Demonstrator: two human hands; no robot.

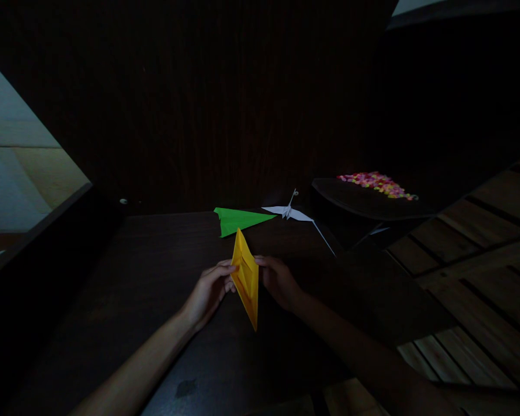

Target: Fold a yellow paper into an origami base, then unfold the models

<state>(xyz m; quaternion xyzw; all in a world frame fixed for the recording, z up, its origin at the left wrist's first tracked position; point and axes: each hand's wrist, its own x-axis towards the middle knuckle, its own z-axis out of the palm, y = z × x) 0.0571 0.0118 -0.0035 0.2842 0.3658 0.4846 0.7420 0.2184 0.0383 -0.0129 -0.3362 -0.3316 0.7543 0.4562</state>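
Observation:
A yellow folded paper boat (250, 277) is held up between my two hands, its hollow side facing me and its points toward top and bottom. My left hand (212, 284) grips the left edge, thumb on the rim. On the right edge, my right hand (279, 280) pinches the paper with its thumb; its other fingers are mostly hidden behind. Just beyond the boat lies a green paper plane (242, 221), its nose pointing right. A white paper crane (288, 212) with spread wings sits beside that nose.
Dark wooden tabletop (156, 254) lies under my hands, with a dark upright panel (199, 115) behind it. At right, a rounded dark shelf (351, 199) bears a pile of small pink, red and yellow pieces (381, 184). Wooden slats (485, 271) show below right.

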